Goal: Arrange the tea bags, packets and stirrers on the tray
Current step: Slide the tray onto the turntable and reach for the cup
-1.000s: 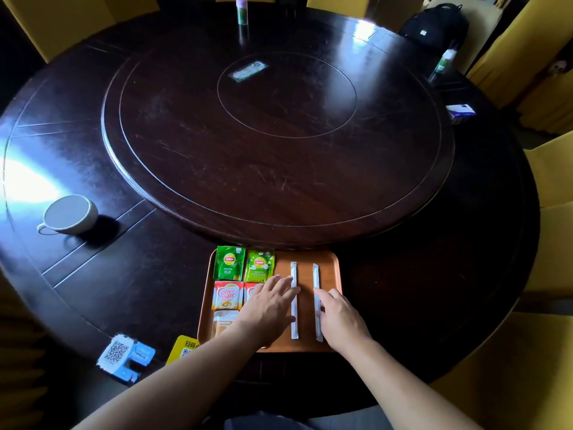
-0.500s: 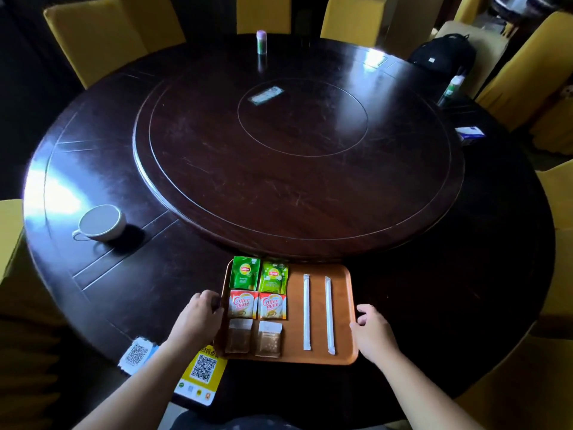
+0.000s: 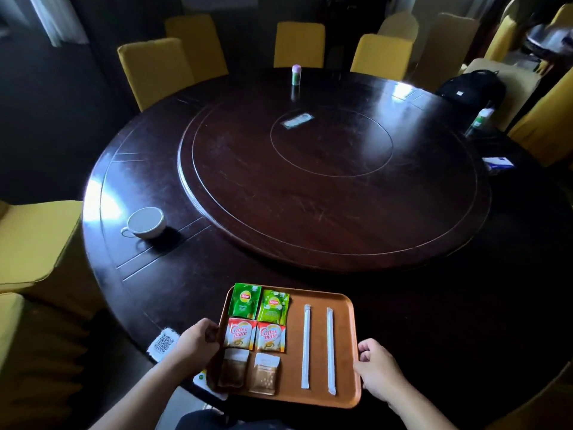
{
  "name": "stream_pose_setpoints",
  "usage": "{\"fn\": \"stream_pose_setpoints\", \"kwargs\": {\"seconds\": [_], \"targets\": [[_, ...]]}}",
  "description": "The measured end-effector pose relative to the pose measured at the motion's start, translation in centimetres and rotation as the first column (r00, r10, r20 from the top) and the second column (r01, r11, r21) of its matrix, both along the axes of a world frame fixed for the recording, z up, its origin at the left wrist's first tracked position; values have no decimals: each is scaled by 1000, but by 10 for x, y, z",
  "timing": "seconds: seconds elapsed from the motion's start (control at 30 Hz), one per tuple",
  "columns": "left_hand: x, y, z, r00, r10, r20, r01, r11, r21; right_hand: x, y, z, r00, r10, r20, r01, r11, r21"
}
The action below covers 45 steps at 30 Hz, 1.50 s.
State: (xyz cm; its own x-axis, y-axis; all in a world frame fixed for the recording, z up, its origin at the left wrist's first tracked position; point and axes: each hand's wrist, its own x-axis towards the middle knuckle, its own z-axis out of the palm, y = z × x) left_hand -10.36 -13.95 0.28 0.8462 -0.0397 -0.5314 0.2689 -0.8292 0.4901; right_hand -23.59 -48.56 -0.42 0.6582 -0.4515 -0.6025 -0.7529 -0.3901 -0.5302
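An orange tray (image 3: pixel 344 395) sits at the near edge of the dark round table, overhanging it toward me. On it lie two green tea bags (image 3: pixel 244 300) (image 3: pixel 274 306) at the far left, two red-and-white creamer packets (image 3: pixel 240 333) (image 3: pixel 270 336) below them, and two brown sugar packets (image 3: pixel 233 368) (image 3: pixel 264 373) nearest me. Two white wrapped stirrers (image 3: pixel 306 346) (image 3: pixel 330 350) lie parallel on the right half. My left hand (image 3: pixel 198 341) grips the tray's left rim. My right hand (image 3: pixel 376 369) grips its right rim.
A white cup (image 3: pixel 145 222) stands on the table at the left. A QR-code card (image 3: pixel 164 343) lies by my left hand. A raised turntable (image 3: pixel 335 187) fills the table's middle, with a small bottle (image 3: pixel 296 74) beyond it. Yellow chairs (image 3: pixel 155 68) ring the table.
My hands left the stirrers, moved out to the tray's two sides and closed on its rims. The tray now sits nearer me, over the table's edge. The camera has pulled back.
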Motion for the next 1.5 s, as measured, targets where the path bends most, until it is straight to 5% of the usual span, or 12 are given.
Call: {"fn": "stream_pose_setpoints", "kwargs": {"seconds": [0.3, 0.73, 1.07, 1.5], "targets": [[20, 21, 33, 986, 140, 91, -128, 984, -123, 50, 11, 42, 989, 22, 147, -26, 999, 30], [200, -27, 78, 970, 119, 214, -58, 961, -271, 198, -19, 92, 954, -114, 279, 140, 987, -75], [312, -89, 60, 981, 29, 193, 26, 960, -279, 286, -68, 72, 955, -214, 208, 239, 965, -105], [335, -143, 27, 992, -64, 112, 93, 957, -274, 304, -116, 39, 966, -230, 115, 252, 937, -241]]}}
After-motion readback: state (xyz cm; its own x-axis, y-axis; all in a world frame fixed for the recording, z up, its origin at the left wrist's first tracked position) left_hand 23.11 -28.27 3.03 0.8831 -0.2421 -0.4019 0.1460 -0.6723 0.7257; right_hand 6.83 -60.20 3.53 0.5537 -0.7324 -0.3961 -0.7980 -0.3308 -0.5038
